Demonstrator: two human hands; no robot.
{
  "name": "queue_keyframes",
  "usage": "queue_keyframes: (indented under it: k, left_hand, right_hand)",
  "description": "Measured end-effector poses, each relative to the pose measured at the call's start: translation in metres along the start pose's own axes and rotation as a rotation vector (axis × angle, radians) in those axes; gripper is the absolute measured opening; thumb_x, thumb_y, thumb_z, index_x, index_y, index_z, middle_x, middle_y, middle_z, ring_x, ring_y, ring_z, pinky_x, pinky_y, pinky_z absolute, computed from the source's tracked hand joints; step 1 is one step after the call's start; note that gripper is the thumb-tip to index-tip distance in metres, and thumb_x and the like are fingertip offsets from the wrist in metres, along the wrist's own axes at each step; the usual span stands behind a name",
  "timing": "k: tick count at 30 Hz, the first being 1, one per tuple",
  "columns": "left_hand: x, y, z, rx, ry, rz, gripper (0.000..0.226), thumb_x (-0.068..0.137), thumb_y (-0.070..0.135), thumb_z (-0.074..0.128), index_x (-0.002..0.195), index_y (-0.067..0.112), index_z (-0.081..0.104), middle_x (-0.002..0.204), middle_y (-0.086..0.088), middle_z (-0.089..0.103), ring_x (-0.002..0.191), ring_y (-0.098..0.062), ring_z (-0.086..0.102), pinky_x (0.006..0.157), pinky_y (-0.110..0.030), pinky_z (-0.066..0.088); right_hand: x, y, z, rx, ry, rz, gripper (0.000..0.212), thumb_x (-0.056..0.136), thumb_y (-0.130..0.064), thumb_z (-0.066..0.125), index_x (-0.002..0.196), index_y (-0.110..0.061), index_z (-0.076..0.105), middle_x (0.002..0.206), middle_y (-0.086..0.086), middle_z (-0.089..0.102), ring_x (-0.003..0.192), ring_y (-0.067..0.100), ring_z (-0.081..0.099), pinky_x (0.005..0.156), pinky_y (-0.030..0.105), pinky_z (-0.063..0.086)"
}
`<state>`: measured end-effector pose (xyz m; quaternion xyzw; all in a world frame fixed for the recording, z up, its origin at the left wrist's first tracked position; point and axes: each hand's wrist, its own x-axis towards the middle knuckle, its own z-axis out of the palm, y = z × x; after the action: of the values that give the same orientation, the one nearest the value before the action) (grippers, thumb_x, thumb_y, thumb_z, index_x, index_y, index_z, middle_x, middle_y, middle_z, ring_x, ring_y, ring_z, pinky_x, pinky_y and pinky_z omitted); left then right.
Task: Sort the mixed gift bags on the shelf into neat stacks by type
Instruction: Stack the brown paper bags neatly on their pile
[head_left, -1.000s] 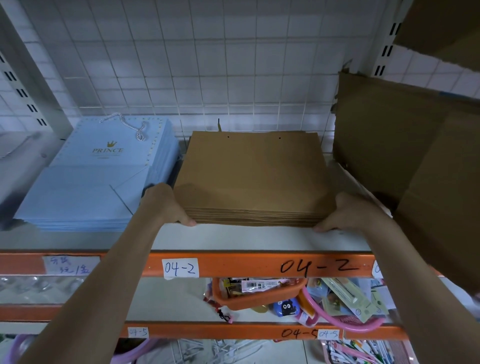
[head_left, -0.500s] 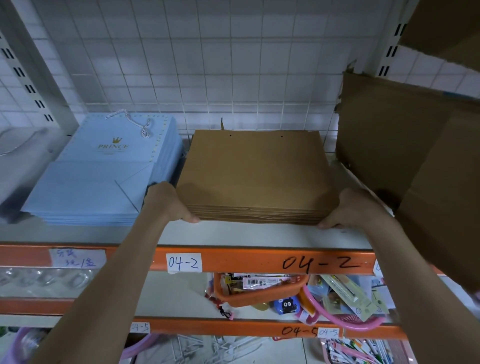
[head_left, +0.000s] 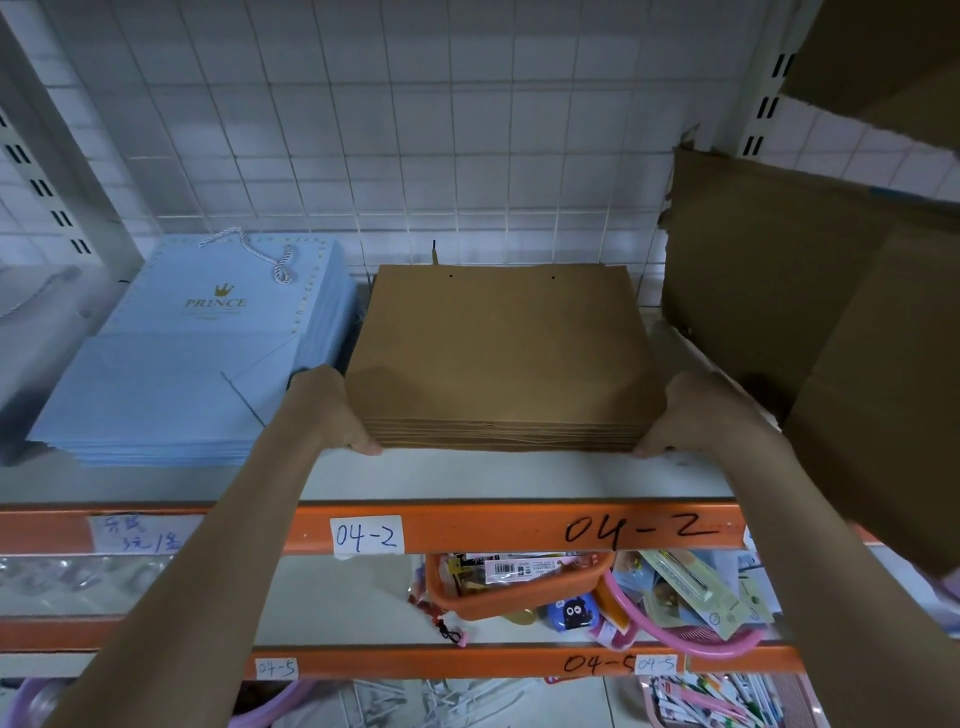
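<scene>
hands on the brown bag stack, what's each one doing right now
Left hand: grips the front left corner of the brown bag stack.
Right hand: grips the stack's front right corner.

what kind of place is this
Probably a shop stockroom or storage room: metal racking with an orange beam hand-labelled 04-2, flat stacks of brown bags and blue bags, and mixed small goods below.
</scene>
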<state>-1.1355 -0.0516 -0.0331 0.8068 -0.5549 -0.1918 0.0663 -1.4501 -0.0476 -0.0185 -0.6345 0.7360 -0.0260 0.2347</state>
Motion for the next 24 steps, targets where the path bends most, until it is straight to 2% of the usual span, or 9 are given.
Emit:
queue_keyframes:
  k: [2, 8, 13, 14, 16, 18, 20, 22, 24]
  left_hand:
    - [-0.001, 0.000, -0.001, 0.019, 0.011, 0.002, 0.070, 0.052, 0.029, 0.090, 0.106, -0.003, 0.060, 0.094, -0.011, 0.055, 0.105, -0.027, 0.056, 0.084, -0.030, 0.048]
    - [-0.003, 0.004, -0.002, 0.045, -0.002, -0.007, 0.071, 0.055, 0.028, 0.089, 0.109, -0.004, 0.057, 0.108, -0.015, 0.060, 0.106, -0.027, 0.057, 0.089, -0.032, 0.049]
    - [-0.015, 0.007, -0.003, 0.025, -0.005, -0.006, 0.062, 0.065, 0.023, 0.084, 0.111, -0.005, 0.054, 0.112, -0.017, 0.058, 0.107, -0.029, 0.056, 0.087, -0.033, 0.048]
    - [-0.018, 0.006, -0.003, 0.017, 0.010, 0.006, 0.061, 0.065, 0.021, 0.084, 0.110, -0.005, 0.054, 0.110, -0.017, 0.058, 0.106, -0.030, 0.057, 0.085, -0.034, 0.048]
    - [-0.020, 0.005, 0.000, -0.019, 0.051, 0.057, 0.065, 0.061, 0.017, 0.086, 0.113, -0.004, 0.053, 0.107, -0.016, 0.059, 0.103, -0.031, 0.057, 0.084, -0.035, 0.048]
    - [-0.022, 0.007, 0.002, -0.046, 0.078, 0.119, 0.085, 0.057, 0.014, 0.087, 0.128, 0.003, 0.043, 0.120, -0.016, 0.055, 0.109, -0.032, 0.055, 0.090, -0.040, 0.049]
    - [-0.021, 0.011, 0.003, 0.015, 0.105, 0.172, 0.107, 0.056, 0.019, 0.088, 0.142, 0.011, 0.024, 0.135, -0.016, 0.043, 0.123, -0.034, 0.045, 0.098, -0.044, 0.044]
    - [-0.019, 0.016, 0.003, 0.076, 0.100, 0.233, 0.117, 0.055, 0.028, 0.089, 0.145, 0.017, 0.014, 0.143, -0.016, 0.033, 0.131, -0.034, 0.033, 0.104, -0.045, 0.038]
    - [-0.014, 0.016, 0.002, 0.071, 0.042, 0.270, 0.120, 0.053, 0.035, 0.088, 0.144, 0.020, 0.011, 0.143, -0.014, 0.032, 0.131, -0.032, 0.034, 0.104, -0.044, 0.038]
  right_hand:
    - [0.001, 0.001, 0.000, -0.022, 0.013, -0.001, 0.029, 0.069, -0.022, 0.081, 0.068, -0.009, 0.055, 0.068, 0.005, 0.057, 0.061, 0.013, 0.053, 0.047, 0.021, 0.035]
    - [0.000, 0.001, -0.001, -0.025, 0.013, 0.004, 0.031, 0.070, -0.022, 0.080, 0.066, -0.010, 0.052, 0.069, 0.004, 0.056, 0.061, 0.012, 0.052, 0.047, 0.021, 0.036]
    - [-0.006, 0.001, -0.001, -0.052, -0.019, 0.010, 0.028, 0.076, -0.023, 0.075, 0.086, -0.008, 0.052, 0.074, 0.001, 0.050, 0.067, 0.011, 0.048, 0.051, 0.020, 0.036]
    - [-0.006, 0.002, -0.002, -0.051, -0.004, 0.009, 0.033, 0.075, -0.022, 0.076, 0.095, -0.004, 0.055, 0.078, 0.003, 0.052, 0.072, 0.013, 0.051, 0.056, 0.021, 0.041]
    - [-0.001, 0.005, -0.004, -0.037, 0.083, -0.006, 0.072, 0.065, -0.023, 0.081, 0.124, -0.002, 0.046, 0.106, 0.009, 0.056, 0.097, 0.022, 0.056, 0.076, 0.033, 0.052]
    - [0.002, 0.003, -0.005, -0.016, 0.164, -0.057, 0.109, 0.053, -0.026, 0.085, 0.142, -0.015, 0.023, 0.137, 0.006, 0.040, 0.121, 0.029, 0.046, 0.092, 0.045, 0.049]
    - [0.000, -0.005, -0.006, 0.011, 0.151, -0.155, 0.118, 0.058, -0.025, 0.085, 0.147, -0.022, 0.008, 0.148, 0.010, 0.026, 0.130, 0.029, 0.037, 0.100, 0.039, 0.042]
    - [-0.002, -0.010, -0.004, 0.015, 0.101, -0.208, 0.123, 0.065, -0.024, 0.083, 0.149, -0.022, -0.007, 0.150, 0.012, 0.020, 0.130, 0.027, 0.037, 0.093, 0.028, 0.039]
    - [0.003, -0.009, -0.002, 0.034, 0.081, -0.222, 0.123, 0.066, -0.027, 0.083, 0.149, -0.022, -0.007, 0.148, 0.012, 0.025, 0.127, 0.025, 0.040, 0.085, 0.024, 0.038]
